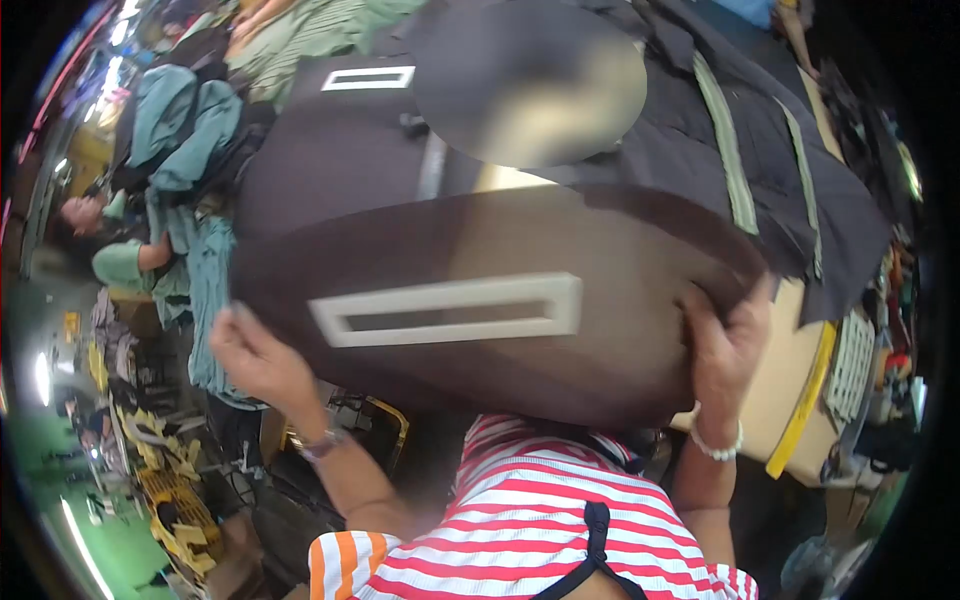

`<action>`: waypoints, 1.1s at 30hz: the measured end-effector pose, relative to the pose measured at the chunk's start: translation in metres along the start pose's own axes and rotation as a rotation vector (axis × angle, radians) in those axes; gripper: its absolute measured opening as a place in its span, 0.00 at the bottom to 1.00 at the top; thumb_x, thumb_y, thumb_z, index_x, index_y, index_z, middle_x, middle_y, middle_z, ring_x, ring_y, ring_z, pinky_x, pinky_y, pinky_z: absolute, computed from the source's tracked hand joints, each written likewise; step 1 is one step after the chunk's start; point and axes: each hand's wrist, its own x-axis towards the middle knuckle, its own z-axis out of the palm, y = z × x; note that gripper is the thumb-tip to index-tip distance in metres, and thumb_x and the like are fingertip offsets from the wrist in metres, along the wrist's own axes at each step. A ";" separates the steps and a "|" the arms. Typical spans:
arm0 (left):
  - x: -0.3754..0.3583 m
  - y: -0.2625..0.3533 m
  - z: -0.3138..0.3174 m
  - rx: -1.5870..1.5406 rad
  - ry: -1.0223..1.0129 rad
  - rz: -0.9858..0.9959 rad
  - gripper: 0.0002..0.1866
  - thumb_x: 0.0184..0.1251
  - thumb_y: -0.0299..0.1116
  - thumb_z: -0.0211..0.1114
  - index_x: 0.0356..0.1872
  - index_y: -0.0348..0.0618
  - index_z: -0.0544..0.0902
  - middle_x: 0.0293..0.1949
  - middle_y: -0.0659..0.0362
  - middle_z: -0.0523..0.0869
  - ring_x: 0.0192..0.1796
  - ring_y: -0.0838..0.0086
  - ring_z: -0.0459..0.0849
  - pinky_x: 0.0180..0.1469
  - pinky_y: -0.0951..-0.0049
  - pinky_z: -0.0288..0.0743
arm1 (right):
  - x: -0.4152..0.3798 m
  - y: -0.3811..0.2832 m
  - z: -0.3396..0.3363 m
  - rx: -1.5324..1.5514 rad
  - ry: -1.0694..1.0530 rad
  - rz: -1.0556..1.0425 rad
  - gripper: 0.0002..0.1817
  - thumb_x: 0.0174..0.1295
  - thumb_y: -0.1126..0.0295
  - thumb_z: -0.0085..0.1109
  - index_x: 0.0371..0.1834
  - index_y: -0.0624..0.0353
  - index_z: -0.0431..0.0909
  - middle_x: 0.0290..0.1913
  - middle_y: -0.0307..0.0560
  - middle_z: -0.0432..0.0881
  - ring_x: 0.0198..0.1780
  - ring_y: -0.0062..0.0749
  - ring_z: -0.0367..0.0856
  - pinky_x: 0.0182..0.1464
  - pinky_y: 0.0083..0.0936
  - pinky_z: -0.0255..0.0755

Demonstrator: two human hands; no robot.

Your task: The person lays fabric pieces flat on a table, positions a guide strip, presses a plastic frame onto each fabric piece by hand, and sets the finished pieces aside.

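A dark brown, see-through flexible sheet bows across the view, held up between my two hands. On its face sits a white rectangular frame with a long narrow opening. My left hand pinches the sheet's left edge with fingers pressed together. At the opposite end, my right hand grips the right edge, thumb and fingers closed on it. Beyond lies a similar dark sheet on the table, bearing another white rectangular frame. A narrow grey metal piece rests near it.
Dark cloth pieces with pale green strips spread over the right of the table, near a yellow strip. Green cloth lies at the back left. Teal garments hang near a co-worker. A blurred disc hides the top middle.
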 end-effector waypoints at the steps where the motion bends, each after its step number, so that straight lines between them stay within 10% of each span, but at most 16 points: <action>1: 0.026 -0.028 -0.003 -0.006 0.067 0.100 0.07 0.72 0.27 0.59 0.43 0.32 0.76 0.40 0.52 0.83 0.43 0.69 0.83 0.48 0.70 0.77 | 0.016 -0.007 0.023 -0.001 -0.102 -0.079 0.29 0.59 0.79 0.61 0.64 0.65 0.65 0.51 0.50 0.78 0.51 0.30 0.78 0.53 0.24 0.72; 11: 0.211 -0.140 0.122 0.241 -0.208 0.402 0.10 0.74 0.35 0.51 0.47 0.44 0.76 0.42 0.50 0.84 0.45 0.50 0.82 0.44 0.57 0.75 | 0.105 -0.008 0.232 0.170 -0.109 -0.498 0.38 0.62 0.76 0.59 0.72 0.64 0.48 0.46 0.65 0.82 0.46 0.51 0.84 0.55 0.33 0.73; 17: 0.203 -0.154 0.255 0.147 -0.317 0.416 0.08 0.72 0.37 0.52 0.41 0.48 0.77 0.38 0.50 0.85 0.40 0.48 0.82 0.39 0.51 0.74 | 0.133 0.021 0.244 0.121 -0.245 -0.088 0.36 0.64 0.75 0.57 0.73 0.65 0.49 0.64 0.71 0.68 0.63 0.55 0.73 0.65 0.36 0.67; 20: 0.196 -0.143 0.304 0.118 -0.252 0.406 0.07 0.71 0.36 0.53 0.40 0.48 0.78 0.38 0.52 0.84 0.38 0.48 0.83 0.39 0.52 0.75 | 0.148 0.032 0.246 -0.032 -0.089 -0.231 0.36 0.64 0.74 0.58 0.72 0.66 0.49 0.65 0.72 0.67 0.64 0.60 0.71 0.66 0.38 0.66; 26: 0.208 -0.116 0.359 0.174 -0.313 0.413 0.07 0.70 0.36 0.55 0.41 0.47 0.78 0.50 0.55 0.83 0.54 0.55 0.80 0.54 0.53 0.73 | 0.189 0.049 0.248 -0.037 -0.016 -0.223 0.37 0.63 0.72 0.57 0.71 0.69 0.49 0.66 0.75 0.64 0.67 0.62 0.65 0.70 0.38 0.59; 27: 0.206 -0.113 0.363 0.390 -0.303 0.487 0.13 0.71 0.40 0.54 0.50 0.48 0.79 0.62 0.54 0.76 0.68 0.53 0.68 0.65 0.42 0.61 | 0.194 0.051 0.250 -0.031 -0.007 -0.208 0.37 0.63 0.72 0.57 0.71 0.70 0.49 0.66 0.75 0.64 0.68 0.61 0.65 0.70 0.38 0.58; 33: 0.143 -0.075 0.359 0.144 -0.514 0.104 0.34 0.68 0.58 0.51 0.68 0.47 0.68 0.72 0.45 0.60 0.75 0.45 0.51 0.68 0.29 0.43 | 0.197 0.070 0.252 -0.089 0.010 -0.204 0.38 0.61 0.73 0.56 0.71 0.72 0.48 0.55 0.76 0.73 0.54 0.63 0.75 0.59 0.39 0.68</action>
